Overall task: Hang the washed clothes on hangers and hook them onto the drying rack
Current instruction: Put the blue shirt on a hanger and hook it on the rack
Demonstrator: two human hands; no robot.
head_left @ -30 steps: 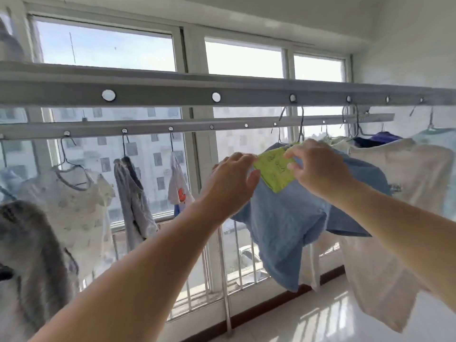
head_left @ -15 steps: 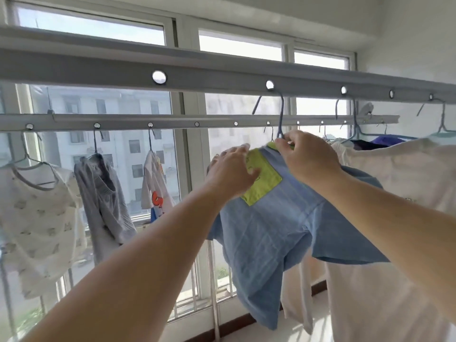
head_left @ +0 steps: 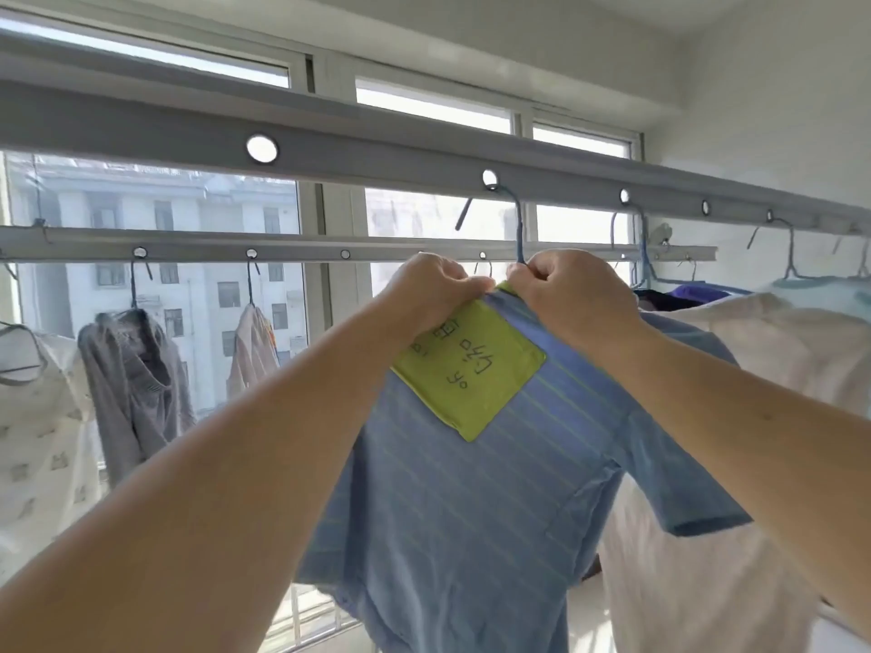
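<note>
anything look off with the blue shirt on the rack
Mostly fine: its hanger hook sits in a hole of the near rail. The blue shirt hangs skewed, its green patch tilted, while both hands pinch the collar.

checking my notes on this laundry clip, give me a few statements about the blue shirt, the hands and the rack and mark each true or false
1. The blue shirt's hanger hook sits in a hole of the near rack bar. True.
2. Both hands pinch the blue shirt at its collar. True: left hand, right hand.
3. The patch on the shirt is red. False: the patch is yellow-green with handwriting.
4. The far rack bar holds no clothes. False: a grey garment and others hang from the far rack bar.
5. A white garment hangs to the right of the shirt. True.
</note>
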